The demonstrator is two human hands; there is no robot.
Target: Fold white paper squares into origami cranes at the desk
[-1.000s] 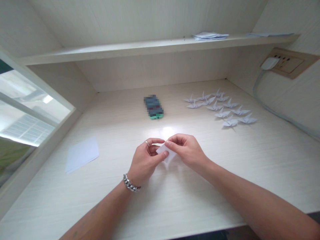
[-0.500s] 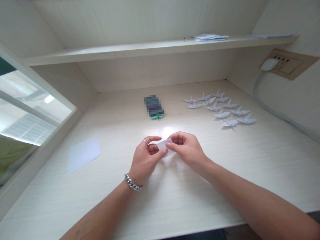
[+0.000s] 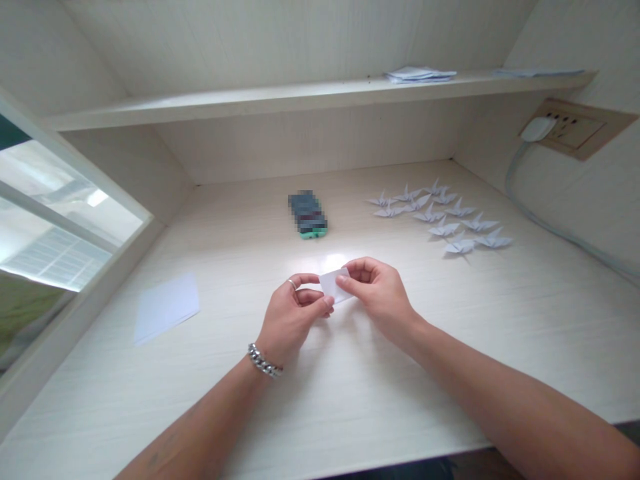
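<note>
Between my hands is a small folded piece of white paper [image 3: 330, 285], held a little above the desk. My left hand [image 3: 295, 313], with a ring and a chain bracelet, pinches the paper's lower left edge between thumb and fingers. My right hand [image 3: 377, 290] grips its upper right side, thumb on the front face and fingers curled behind. Several white paper cranes [image 3: 445, 227] stand grouped on the desk to the right, beyond my right hand. Flat white paper sheets [image 3: 167, 307] lie to the left of my left hand.
A blurred-out phone in a green case [image 3: 313, 233] lies on the desk [image 3: 240, 233] beyond my hands. Overhead, a shelf [image 3: 250, 105] bears a stack of folded paper [image 3: 420, 75]. A plug [image 3: 539, 129] with a cable sits in the right wall socket. A mirror [image 3: 55, 220] leans at left.
My right hand has shifted slightly up and right with the paper, which is turned so more of its face shows. The left fingers have moved lower along its edge.
</note>
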